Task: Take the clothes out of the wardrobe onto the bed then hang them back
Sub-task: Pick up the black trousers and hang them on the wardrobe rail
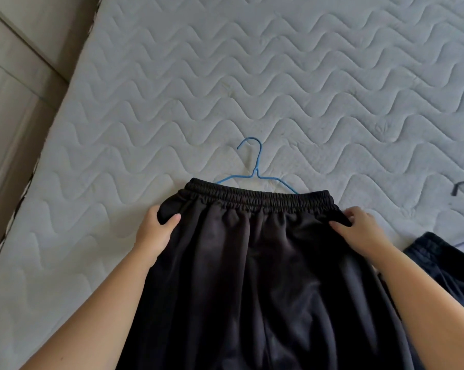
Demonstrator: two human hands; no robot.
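On the bed (pixel 172 89), the left hand (pixel 156 232) grips one side of the black trousers (pixel 255 276). A blue hanger (pixel 255 169) lies half hidden behind their waistband. The right hand (pixel 364 231) pinches the other side. A dark garment (pixel 444 268), perhaps trousers, is cut off.

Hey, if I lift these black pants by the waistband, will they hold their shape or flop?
Probably floppy: the black pants lie in soft folds below the gathered waistband, so they would likely sag between the left hand and right hand. The faint sheen hints at smooth fabric that may slide off the thin blue hanger.
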